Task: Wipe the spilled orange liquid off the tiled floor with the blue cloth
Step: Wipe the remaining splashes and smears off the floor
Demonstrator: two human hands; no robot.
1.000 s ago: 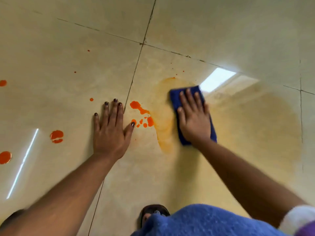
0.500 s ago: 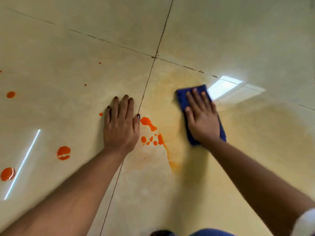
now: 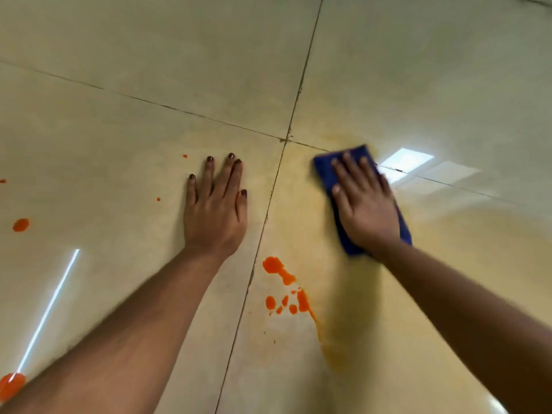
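My right hand (image 3: 363,204) presses flat on the folded blue cloth (image 3: 324,168), just right of where the tile joints cross. My left hand (image 3: 215,210) lies palm down on the cream tile floor (image 3: 119,55), fingers spread, holding nothing. Thick orange liquid (image 3: 285,289) sits in blobs between my forearms, right of the grout line (image 3: 270,198). A pale orange smear (image 3: 337,351) trails from the blobs toward me and spreads around the cloth. More orange drops lie at the left: one drop (image 3: 21,225) and a larger drop (image 3: 10,385) at the bottom left edge.
Tiny orange specks (image 3: 158,199) dot the tile left of my left hand. A bright window reflection (image 3: 406,162) shines just right of the cloth, and a thin light streak (image 3: 50,306) crosses the left tile.
My right hand has pushed the cloth away from me, up toward the tile joint crossing. The orange blobs now lie nearer me than both hands. My knee and foot have left the view.
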